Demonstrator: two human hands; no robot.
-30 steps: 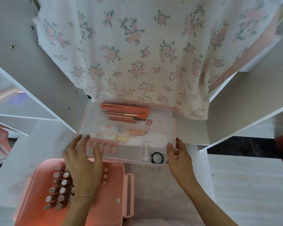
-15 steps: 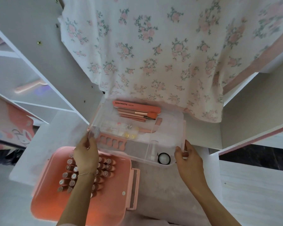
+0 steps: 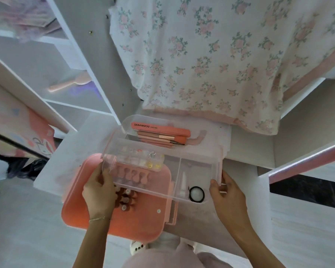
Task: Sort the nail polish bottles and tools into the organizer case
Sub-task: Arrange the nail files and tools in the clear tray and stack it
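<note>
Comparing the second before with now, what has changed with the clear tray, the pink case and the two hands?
The clear plastic tray has come toward the person and now partly overlaps the open pink organizer case holding nail polish bottles. The left hand, flat over the bottles a second ago, now grips the tray's left end. The right hand still holds the right end. The tray's contents lie as before.

Both hands hold a clear tray (image 3: 197, 167) by its ends, left hand (image 3: 99, 188) and right hand (image 3: 227, 198), above a pink case (image 3: 135, 223) of polish bottles (image 3: 127, 199), the tray carrying a nail file (image 3: 160, 129), brushes (image 3: 161, 139) and toe separators (image 3: 132, 174).
</note>
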